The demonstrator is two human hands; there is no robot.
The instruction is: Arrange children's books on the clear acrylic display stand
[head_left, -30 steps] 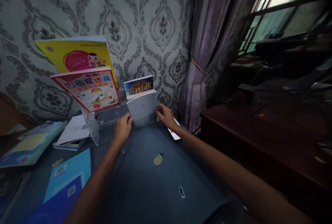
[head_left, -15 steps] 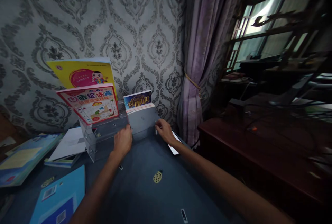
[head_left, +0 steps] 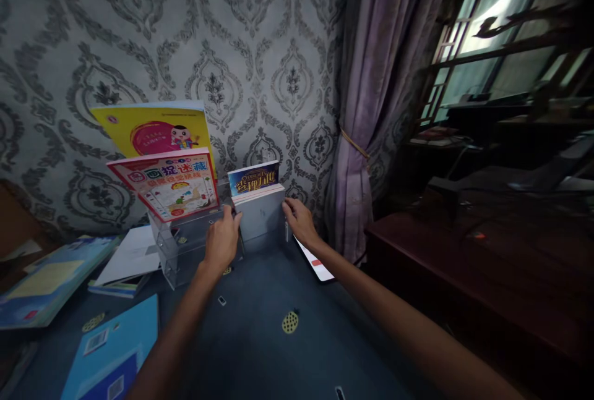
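A small stack of upright books stands between my hands. Its front is a plain grey panel point(head_left: 260, 213), and a blue book with gold lettering point(head_left: 254, 178) rises behind it. My left hand point(head_left: 223, 238) is at the stack's left edge, thumb and index finger at its side. At the right edge, the curled fingers of my right hand point(head_left: 299, 221) grip the side. A clear acrylic rack point(head_left: 174, 258) to the left holds a red-bordered picture book point(head_left: 174, 187) and a taller yellow book point(head_left: 153, 119). A phone point(head_left: 320, 267) with a lit screen lies under my right wrist.
Blue-covered books point(head_left: 111, 344) lie at the front left of the dark table point(head_left: 260, 350). Further left are more books point(head_left: 51, 282) and white papers point(head_left: 130, 255). Patterned wallpaper and a purple curtain point(head_left: 362, 109) stand behind. A dark red desk point(head_left: 440, 264) is on the right.
The view has shifted slightly left, so things appear further right. My left hand's index finger and thumb have lifted along the stack's edge. More of the phone's screen shows.
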